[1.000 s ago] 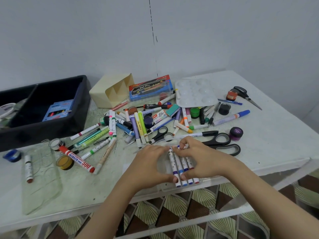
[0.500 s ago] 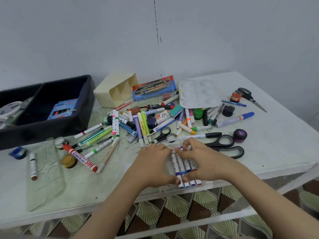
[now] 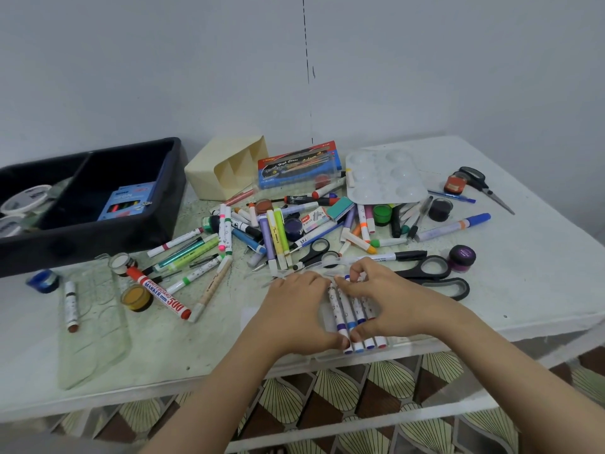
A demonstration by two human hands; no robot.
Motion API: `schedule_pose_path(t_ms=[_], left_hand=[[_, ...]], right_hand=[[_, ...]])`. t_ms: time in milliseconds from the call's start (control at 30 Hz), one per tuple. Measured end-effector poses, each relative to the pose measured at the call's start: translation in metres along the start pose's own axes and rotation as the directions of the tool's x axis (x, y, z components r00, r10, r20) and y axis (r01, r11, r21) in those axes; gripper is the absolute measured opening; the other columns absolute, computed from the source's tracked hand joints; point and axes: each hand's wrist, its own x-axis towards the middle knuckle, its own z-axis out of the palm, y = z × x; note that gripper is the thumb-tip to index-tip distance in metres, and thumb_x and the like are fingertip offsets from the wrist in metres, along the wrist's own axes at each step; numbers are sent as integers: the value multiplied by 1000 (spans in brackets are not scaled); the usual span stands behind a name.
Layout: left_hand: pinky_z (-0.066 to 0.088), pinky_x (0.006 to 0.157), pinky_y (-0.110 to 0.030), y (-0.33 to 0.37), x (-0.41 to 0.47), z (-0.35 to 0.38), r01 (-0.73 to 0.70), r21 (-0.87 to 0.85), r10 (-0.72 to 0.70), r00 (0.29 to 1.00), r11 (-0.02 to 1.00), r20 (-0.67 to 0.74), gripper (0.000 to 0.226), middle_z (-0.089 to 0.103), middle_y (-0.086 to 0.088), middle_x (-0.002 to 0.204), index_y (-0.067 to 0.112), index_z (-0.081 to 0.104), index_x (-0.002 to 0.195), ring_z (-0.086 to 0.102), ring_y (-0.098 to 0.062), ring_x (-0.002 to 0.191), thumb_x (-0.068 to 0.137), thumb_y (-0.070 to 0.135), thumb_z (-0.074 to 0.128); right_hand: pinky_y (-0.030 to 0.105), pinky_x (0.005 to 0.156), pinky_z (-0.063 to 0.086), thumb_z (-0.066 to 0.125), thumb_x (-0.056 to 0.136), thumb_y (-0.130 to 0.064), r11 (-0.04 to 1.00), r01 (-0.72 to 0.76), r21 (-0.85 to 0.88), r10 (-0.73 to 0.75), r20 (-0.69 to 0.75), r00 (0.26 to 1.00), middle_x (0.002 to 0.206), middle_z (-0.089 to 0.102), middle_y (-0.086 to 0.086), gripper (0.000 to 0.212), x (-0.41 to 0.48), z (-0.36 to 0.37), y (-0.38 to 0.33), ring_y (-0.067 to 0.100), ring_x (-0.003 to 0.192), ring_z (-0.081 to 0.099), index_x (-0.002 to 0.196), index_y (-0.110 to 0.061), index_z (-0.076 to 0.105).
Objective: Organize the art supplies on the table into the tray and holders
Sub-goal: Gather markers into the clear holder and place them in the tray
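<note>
A row of white markers (image 3: 353,314) lies side by side at the front edge of the counter (image 3: 540,290), well right of the black tray (image 3: 179,191). The left hand (image 3: 299,311) curls fingers and thumb against the near side of the row. The right hand (image 3: 391,299) grips the far side, its thumb by the coloured caps. The cream holder (image 3: 206,175) lies tipped just right of the tray.
</note>
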Motion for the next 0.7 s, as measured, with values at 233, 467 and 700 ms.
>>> schedule_pose_path(t_ms=[233,467,700], left_hand=[[22,108,-35,-1,-2,3,35,-53,-36,999,998,-7,90,33,6,142,25,28,142,29,-16,131,70,66,63],[22,109,-34,-13,1,8,26,-129,-35,997,991,-65,88,34,8,143,26,30,141,28,-14,132,70,65,64],[28,109,-27,-32,-15,15,-67,-439,-40,972,896,-230,59,42,18,137,34,43,135,31,4,123,82,47,64]], right_hand=[[26,103,29,70,75,-50,998,35,57,-35,4,999,121,22,-10,83,3,3,6,6,115,23,144,-21,35],[27,106,29,70,77,-47,999,17,45,-18,6,1000,123,20,-14,87,12,2,6,3,117,19,148,-22,28],[32,81,47,64,84,-40,994,-62,88,61,13,998,109,50,-6,41,27,-20,-2,10,90,53,123,-29,61]])
